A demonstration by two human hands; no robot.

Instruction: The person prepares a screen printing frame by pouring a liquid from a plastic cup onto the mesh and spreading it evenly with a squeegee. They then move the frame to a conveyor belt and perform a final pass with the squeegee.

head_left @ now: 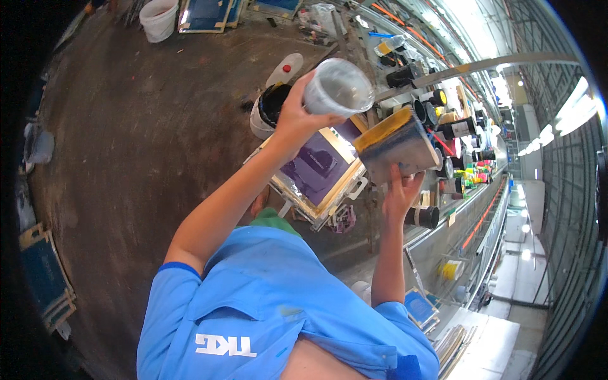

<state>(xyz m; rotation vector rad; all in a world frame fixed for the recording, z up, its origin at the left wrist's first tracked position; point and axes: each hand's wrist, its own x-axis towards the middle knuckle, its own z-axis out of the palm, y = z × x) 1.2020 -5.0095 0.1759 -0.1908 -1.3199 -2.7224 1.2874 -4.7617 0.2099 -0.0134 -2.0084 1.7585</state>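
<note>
My left hand (301, 109) is closed round a translucent plastic tub (323, 95), tilted so its mouth faces right; a pale smear shows inside. My right hand (403, 193) grips a wide, flat squeegee (394, 149) from below. Yellow ink covers its upper edge, with a dark band and a bare greyish part beneath. The two things are held close together, apart from each other. Below them lies a wood-framed printing screen (316, 168) with a purple mesh. A white bucket (258, 120) with a dark inside stands behind my left wrist.
Along the right runs a long bench crowded with dark ink jars (456, 128) and coloured tubs. A metal bar (487, 65) arches above it. More framed screens (47, 272) lean at the far left, and a white bucket (158, 20) stands on the dark floor (139, 126) at the back.
</note>
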